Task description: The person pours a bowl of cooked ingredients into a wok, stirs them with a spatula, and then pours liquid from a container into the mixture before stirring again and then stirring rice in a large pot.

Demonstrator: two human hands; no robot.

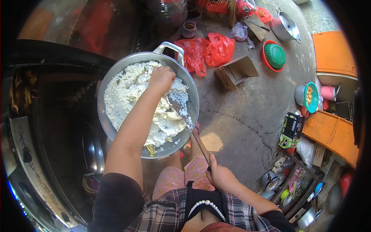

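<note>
A large aluminium pot (105,121) holds a mass of white cooked rice (123,95), with several yellowish-green leaves (150,149) in it. My left hand (161,79) reaches over the pot to the far side of the rice. Its fingers are curled down, and their tips are hidden, so whether they grip anything cannot be told. Low on the right, my right hand (221,175) grips the dark handle of a long metal spatula (200,142). The spatula's rice-smeared blade rests in the pot against the rice at the right.
Red plastic bags (218,50) and an opened cardboard box (236,72) lie beyond the pot. Farther right are a green basket (274,56) in a red basin, an empty-looking aluminium pot (285,27) and an orange cabinet (330,133). A dark stove-like unit (43,174) stands left.
</note>
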